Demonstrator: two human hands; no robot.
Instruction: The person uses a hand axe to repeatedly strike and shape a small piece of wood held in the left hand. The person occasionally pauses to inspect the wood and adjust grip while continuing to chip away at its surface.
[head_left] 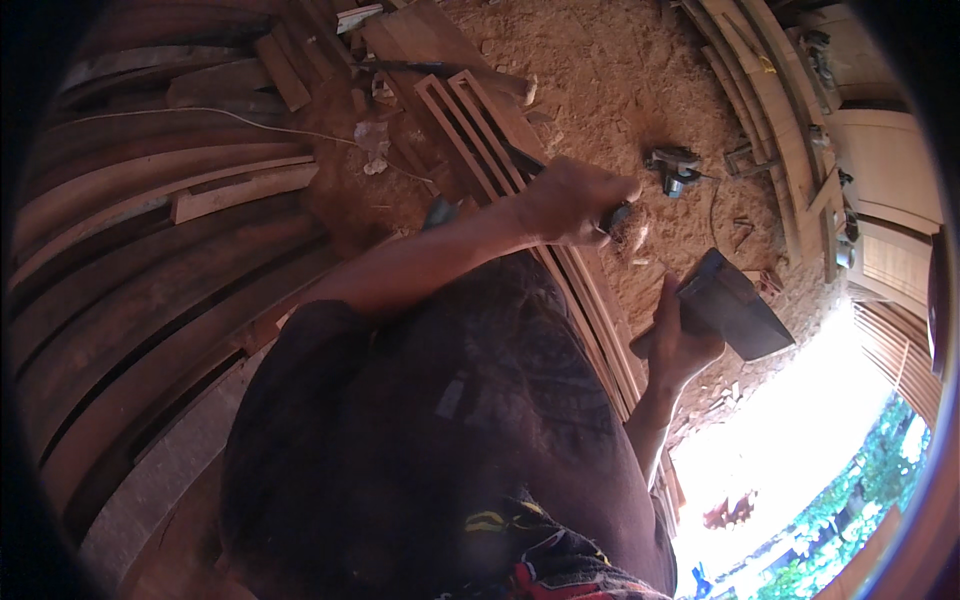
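Dark block point(738, 308), R. of the wood strips point(592, 318), gripped in R. hand point(686, 342); L. hand point(568, 203) fisted round dark tool point(620, 214) over strips. Prob. a strike-the-tool step; next move likely calls for steadying tool on strips, then a tap.

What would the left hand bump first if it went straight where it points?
Probably the dark power tool on the dusty ground; it lies along the line of the left hand. Depth is unclear, so the hand might pass above it.
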